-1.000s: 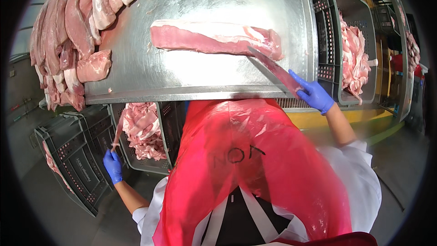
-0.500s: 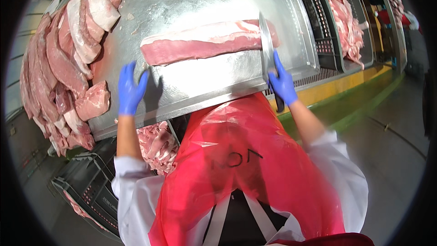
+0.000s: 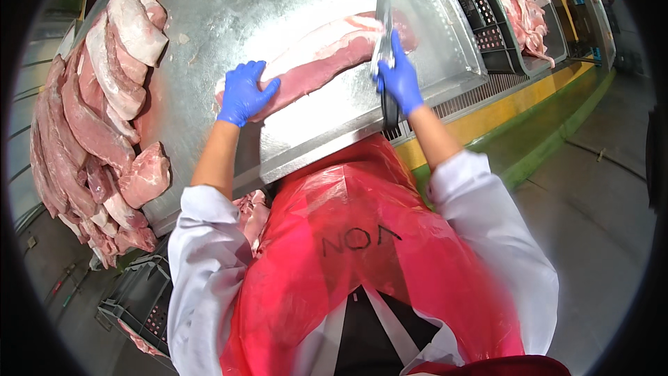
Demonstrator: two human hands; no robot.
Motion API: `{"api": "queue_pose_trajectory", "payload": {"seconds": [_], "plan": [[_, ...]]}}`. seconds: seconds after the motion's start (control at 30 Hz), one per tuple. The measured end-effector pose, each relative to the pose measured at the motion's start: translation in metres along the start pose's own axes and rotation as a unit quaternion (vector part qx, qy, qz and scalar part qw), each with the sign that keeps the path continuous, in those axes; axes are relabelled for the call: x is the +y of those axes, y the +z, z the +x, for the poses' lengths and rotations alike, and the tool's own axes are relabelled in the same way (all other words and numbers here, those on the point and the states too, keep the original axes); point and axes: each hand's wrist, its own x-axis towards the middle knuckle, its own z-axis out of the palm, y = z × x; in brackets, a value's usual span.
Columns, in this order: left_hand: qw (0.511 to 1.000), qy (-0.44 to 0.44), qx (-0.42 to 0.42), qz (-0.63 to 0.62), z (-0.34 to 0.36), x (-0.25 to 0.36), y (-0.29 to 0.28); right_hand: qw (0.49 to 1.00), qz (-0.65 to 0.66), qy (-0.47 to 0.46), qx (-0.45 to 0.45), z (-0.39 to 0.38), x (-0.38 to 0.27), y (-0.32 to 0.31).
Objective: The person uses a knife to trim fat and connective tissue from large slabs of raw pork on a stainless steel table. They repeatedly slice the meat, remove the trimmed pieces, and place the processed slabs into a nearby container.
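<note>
Presently: meat strip (image 3: pixel 323 73) on metal counter (image 3: pixel 229 7), slightly left of the knife (image 3: pixel 383 17) at mid-length.
Strip long, gently curved, lying slantwise; pink on the near side, whitish fat on the far side. Left hand (image 3: pixel 245 94) laid over its left end, thumb spread; cannot tell if gripping. Right hand (image 3: pixel 401 85) clamped on the knife, whose blade hides part of the right end; contact unclear. Meat pile (image 3: pixel 104 125) at left; grey crate (image 3: pixel 497 45) beyond the right edge.
</note>
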Motion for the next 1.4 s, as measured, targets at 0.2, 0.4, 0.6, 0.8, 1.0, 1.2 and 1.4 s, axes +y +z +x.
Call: {"api": "queue_pose_trajectory", "payload": {"seconds": [0.2, 0.4, 0.6, 0.8, 1.0, 1.2, 1.4], "plan": [[0.999, -0.010, 0.023, -0.036, -0.029, 0.041, 0.020, 0.994, 0.048, -0.090, -0.040, -0.010, 0.026, 0.005], [0.997, -0.080, -0.003, -0.012, -0.017, 0.082, 0.016, 0.986, -0.079, -0.090, -0.114, -0.055, 0.043, -0.034], [0.979, 0.028, 0.192, -0.061, 0.075, 0.174, 0.011, 0.985, 0.056, 0.006, -0.161, -0.085, 0.048, -0.157], [0.982, -0.167, 0.067, -0.063, 0.168, 0.202, 0.040, 0.985, 0.088, -0.120, -0.084, 0.060, 0.018, -0.113], [0.952, -0.223, 0.047, -0.202, 0.167, 0.189, 0.021, 0.978, -0.004, -0.109, -0.179, 0.103, -0.001, -0.039], [0.906, -0.287, 0.077, -0.300, 0.165, 0.186, 0.024, 0.943, -0.109, -0.103, -0.298, 0.022, 0.027, -0.100], [0.944, -0.218, 0.053, -0.240, 0.181, 0.193, 0.014, 0.955, -0.057, -0.079, -0.280, 0.108, -0.006, -0.039]]}}
